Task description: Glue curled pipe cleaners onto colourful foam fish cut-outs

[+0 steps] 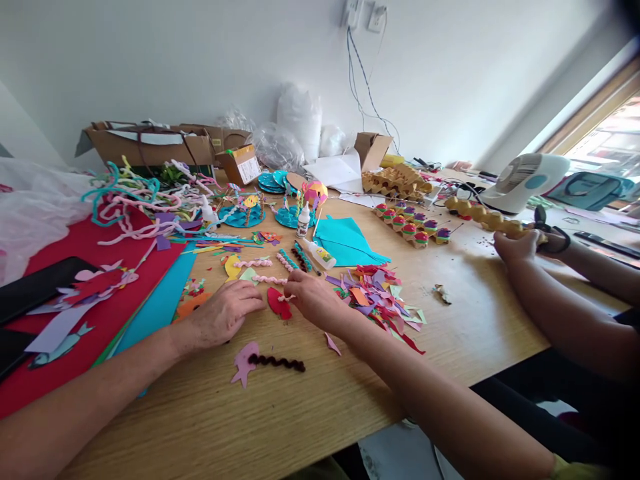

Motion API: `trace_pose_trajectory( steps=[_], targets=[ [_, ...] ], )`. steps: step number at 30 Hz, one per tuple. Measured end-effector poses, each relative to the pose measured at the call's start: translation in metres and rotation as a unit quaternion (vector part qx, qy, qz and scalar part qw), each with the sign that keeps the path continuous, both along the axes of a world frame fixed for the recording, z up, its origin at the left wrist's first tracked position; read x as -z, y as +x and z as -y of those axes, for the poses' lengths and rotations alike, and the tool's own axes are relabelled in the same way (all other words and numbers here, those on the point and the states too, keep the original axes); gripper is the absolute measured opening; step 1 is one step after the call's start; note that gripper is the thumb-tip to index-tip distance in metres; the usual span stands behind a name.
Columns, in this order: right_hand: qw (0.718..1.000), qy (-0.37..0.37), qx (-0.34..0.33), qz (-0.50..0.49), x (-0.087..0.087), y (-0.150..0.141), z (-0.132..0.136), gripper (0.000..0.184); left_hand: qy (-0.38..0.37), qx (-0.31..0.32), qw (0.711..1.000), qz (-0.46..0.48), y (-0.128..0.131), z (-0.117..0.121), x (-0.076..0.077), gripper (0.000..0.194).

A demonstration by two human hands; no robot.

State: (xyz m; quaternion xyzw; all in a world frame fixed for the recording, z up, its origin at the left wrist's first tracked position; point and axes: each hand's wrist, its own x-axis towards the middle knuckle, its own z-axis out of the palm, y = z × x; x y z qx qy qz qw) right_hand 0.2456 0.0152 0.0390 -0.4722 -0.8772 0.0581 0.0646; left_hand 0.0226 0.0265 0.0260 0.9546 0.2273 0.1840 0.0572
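My left hand rests on the wooden table, its fingers curled with their tips pressed down beside a red felt shape. My right hand pinches the end of a pink-and-white twisted pipe cleaner just above that red shape. Near my forearms lie a pink felt fish and a dark brown curled pipe cleaner. A heap of coloured felt scraps lies right of my right hand.
Red and teal felt sheets and a tangle of pipe cleaners lie left. Glue bottles, teal paper, an egg tray with coloured pieces and cardboard boxes stand behind. A co-worker's hands hold an egg-carton strip at right.
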Motion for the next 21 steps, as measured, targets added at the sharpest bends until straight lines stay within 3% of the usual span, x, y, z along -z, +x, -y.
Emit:
trace_pose_trajectory(
  steps=[7, 11, 14, 18, 21],
  targets=[
    [0.986, 0.0, 0.009, -0.165, -0.013, 0.007, 0.009, 0.026, 0.003, -0.017, 0.999, -0.031, -0.019, 0.013, -0.006, 0.041],
    [0.972, 0.066, 0.034, -0.223, -0.027, 0.01, 0.028, 0.025, 0.002, -0.004, 1.0, -0.015, -0.03, 0.033, -0.01, 0.03],
    [0.971, 0.079, 0.04, -0.222, -0.032, 0.007, 0.052, 0.017, -0.001, 0.015, 1.0, -0.001, -0.035, 0.05, -0.014, 0.03],
    [0.987, -0.018, -0.006, -0.161, -0.023, -0.005, 0.08, 0.016, 0.01, 0.035, 0.999, -0.002, -0.038, 0.065, -0.013, 0.032],
    [0.993, -0.042, -0.019, -0.104, -0.012, -0.016, 0.088, 0.017, 0.031, 0.023, 0.999, -0.004, -0.038, 0.069, -0.004, 0.035]
  ],
)
